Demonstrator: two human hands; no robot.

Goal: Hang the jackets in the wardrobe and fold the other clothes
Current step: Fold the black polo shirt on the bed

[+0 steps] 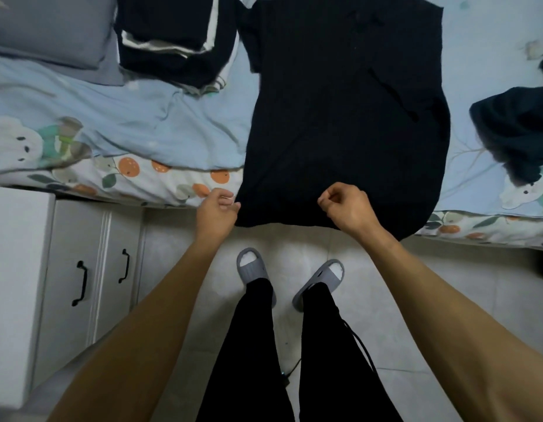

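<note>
Folding step in hand: black garment lay spread flat on bed, hem hanging over edge. Left hand pinched hem corner; right hand curled at hem, grip uncertain. Folded pile beside. Next: lift hem, fold upward evenly.

A home bedroom: a bed with printed sheet, grey pillow, white bedside cabinet.

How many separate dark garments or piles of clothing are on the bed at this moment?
3. A black garment spread flat mid-bed, its hem overhanging the edge; a folded dark stack beside the pillow; a crumpled dark garment at the right edge, partly cropped. More may lie outside the picture.
</note>
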